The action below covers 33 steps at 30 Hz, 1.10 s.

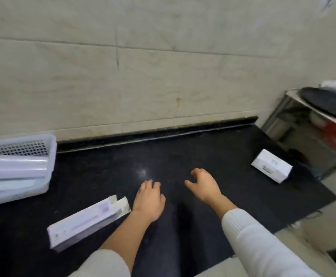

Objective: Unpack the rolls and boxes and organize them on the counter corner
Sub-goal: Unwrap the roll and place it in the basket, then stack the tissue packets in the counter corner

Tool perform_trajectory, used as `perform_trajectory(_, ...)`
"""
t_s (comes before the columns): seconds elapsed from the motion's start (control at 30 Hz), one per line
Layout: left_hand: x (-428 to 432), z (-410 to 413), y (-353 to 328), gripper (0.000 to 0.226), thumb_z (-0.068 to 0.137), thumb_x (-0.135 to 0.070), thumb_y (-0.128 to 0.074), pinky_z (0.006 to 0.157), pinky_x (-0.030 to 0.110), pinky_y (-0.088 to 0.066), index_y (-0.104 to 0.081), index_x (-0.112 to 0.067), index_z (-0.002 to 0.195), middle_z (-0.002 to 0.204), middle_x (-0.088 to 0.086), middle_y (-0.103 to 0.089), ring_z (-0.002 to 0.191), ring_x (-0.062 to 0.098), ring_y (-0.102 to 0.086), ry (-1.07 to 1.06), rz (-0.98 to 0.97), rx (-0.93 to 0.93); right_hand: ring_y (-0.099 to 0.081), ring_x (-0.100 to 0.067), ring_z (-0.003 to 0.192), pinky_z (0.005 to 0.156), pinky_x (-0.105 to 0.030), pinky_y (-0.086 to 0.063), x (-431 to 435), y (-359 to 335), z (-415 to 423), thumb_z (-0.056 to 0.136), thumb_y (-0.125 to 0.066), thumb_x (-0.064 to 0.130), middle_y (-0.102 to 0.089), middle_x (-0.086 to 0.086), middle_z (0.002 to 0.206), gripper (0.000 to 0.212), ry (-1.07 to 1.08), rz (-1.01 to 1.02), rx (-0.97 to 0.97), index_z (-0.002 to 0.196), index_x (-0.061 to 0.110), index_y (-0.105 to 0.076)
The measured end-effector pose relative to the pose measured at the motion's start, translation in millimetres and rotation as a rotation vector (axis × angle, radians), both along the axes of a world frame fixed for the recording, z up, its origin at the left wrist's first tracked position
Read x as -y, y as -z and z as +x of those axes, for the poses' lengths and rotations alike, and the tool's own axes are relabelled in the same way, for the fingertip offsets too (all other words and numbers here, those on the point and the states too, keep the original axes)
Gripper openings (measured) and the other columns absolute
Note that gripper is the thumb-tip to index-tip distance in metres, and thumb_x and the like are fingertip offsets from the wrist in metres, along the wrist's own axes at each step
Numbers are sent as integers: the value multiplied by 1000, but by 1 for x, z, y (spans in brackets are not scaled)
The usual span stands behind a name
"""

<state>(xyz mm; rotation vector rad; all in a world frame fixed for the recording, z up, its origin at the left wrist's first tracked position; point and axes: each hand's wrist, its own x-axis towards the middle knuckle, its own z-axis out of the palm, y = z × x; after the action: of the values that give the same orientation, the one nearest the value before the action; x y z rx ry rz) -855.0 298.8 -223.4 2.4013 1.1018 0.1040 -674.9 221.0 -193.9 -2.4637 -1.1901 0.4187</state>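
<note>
Left hand (149, 200) and right hand (204, 186) hovering empty with fingers loosely curled over the black bench (193, 152), long box (87, 220) lying beside the left, small box (272, 165) sitting well apart

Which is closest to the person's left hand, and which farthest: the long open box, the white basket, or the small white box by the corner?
From the left hand:
1. Long open box, lying on the counter just to its left, almost touching the wrist.
2. Small white box, off to the right near the counter corner, beyond the right hand.
3. White basket, far left against the wall, holding rolls.
</note>
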Motion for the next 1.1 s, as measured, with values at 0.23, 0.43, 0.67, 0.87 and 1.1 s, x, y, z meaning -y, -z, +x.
perform_trajectory(0.23, 72, 134, 32, 48, 98, -33, -38, 115, 40, -27, -34, -13, 141, 153, 14, -25, 142, 30, -19, 70, -106, -114, -51, -29, 115, 92, -41, -47, 93, 14, 159, 85, -61, 35, -56, -9, 120, 43, 124, -65, 77, 120, 9, -55)
perform_trajectory(0.43, 120, 241, 73, 60, 100, -38, -34, 121, 42, -13, -13, -15, 151, 161, 15, -3, 148, 31, -3, -52, -92, -133, -41, -31, 122, 97, -44, -40, 131, 31, 296, 83, -61, 38, -51, -10, 127, 50, 74, -97, 258, 123, 10, -52)
perform_trajectory(0.67, 142, 280, 107, 64, 98, -50, -22, 120, 47, 3, 1, -26, 152, 161, 9, 12, 148, 26, 12, -202, -31, -185, -26, -34, 135, 105, -50, -28, 130, 39, 394, 73, -70, 49, -32, -12, 147, 83, 109, -231, 214, 139, 13, -35)
perform_trajectory(0.87, 145, 272, 123, 66, 94, -58, -12, 120, 44, 4, 8, -31, 150, 161, 5, 14, 148, 22, 12, -214, 71, -193, -37, -31, 131, 102, -54, -31, 123, 51, 420, 64, -77, 53, -41, -9, 140, 103, 112, -300, 102, 144, 17, -24)
perform_trajectory(1.1, 145, 271, 116, 65, 95, -58, -13, 118, 42, 9, 10, -32, 150, 160, 4, 18, 147, 20, 17, -218, 32, -192, -38, -31, 123, 94, -54, -37, 132, 67, 373, 55, -81, 53, -40, -8, 132, 106, 122, -276, 159, 136, 12, -25)
